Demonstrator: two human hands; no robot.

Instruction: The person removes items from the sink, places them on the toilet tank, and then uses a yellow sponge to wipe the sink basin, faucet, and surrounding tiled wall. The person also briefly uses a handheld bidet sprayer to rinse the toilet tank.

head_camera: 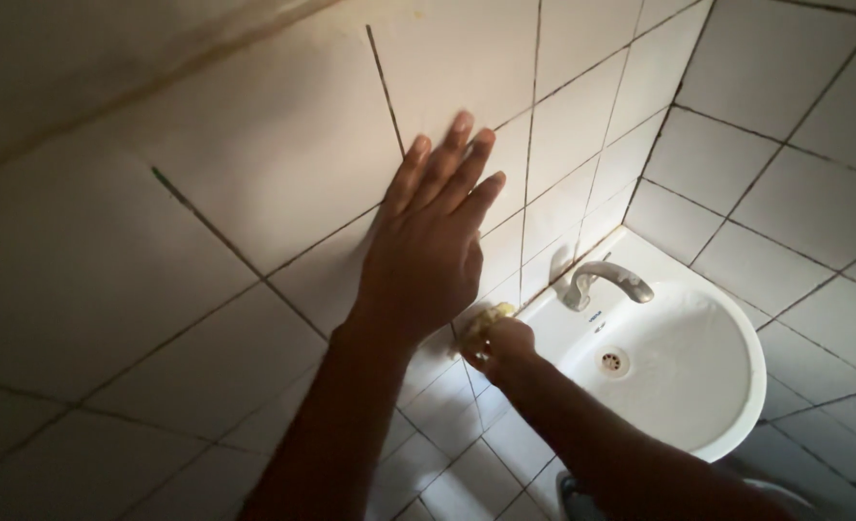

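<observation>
My left hand (430, 241) lies flat against the white tiled wall (254, 183), fingers together and stretched out, holding nothing. My right hand (501, 345) is lower down, closed around a small yellowish sponge (487, 316) and pressing it to the wall tiles just left of the sink rim. My left forearm crosses in front of part of the right hand, so the sponge shows only partly.
A white corner sink (737, 333) with a metal tap (604, 283) and a drain hole (613, 362) hangs at the right. Dark grout lines run between the tiles. Another tiled wall (785, 145) meets this one at the corner behind the sink.
</observation>
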